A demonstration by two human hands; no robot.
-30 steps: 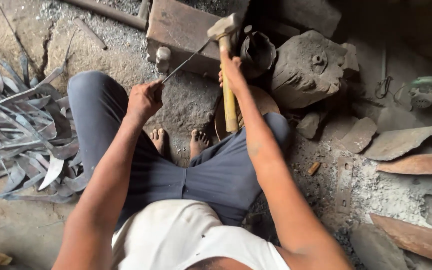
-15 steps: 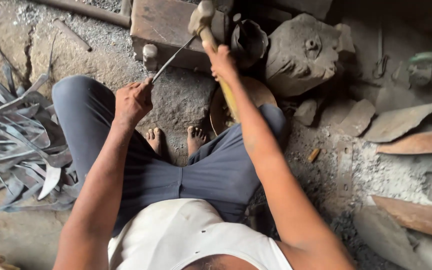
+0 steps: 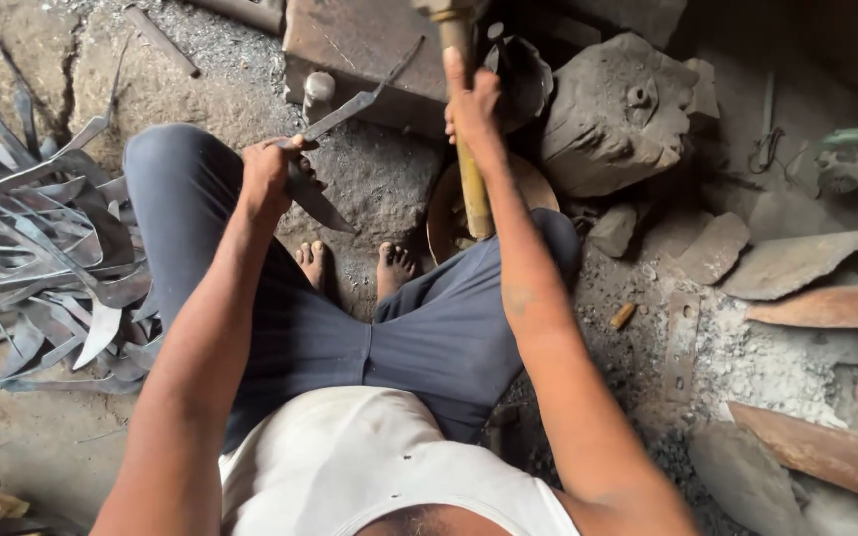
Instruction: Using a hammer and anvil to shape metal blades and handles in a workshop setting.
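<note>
My left hand (image 3: 272, 171) grips a curved dark metal blade (image 3: 350, 107) and holds its far end over a rusty iron block (image 3: 355, 45) on the ground. My right hand (image 3: 471, 104) is closed around the yellow wooden handle of a hammer (image 3: 469, 159), lifted so that its head is cut off by the top edge of the view. I sit with knees spread, bare feet (image 3: 355, 266) below the block.
A heap of grey metal blades (image 3: 37, 248) lies at the left. A large stone (image 3: 616, 117), a dark bowl (image 3: 518, 74), flat stone pieces (image 3: 796, 260), a short metal peg (image 3: 318, 94) and ash (image 3: 747, 357) surround the block at the right.
The hammer has risen away from the block, its head now leaving the top of the view. The left hand has kept the blade on the block. The camera has tilted down slightly.
</note>
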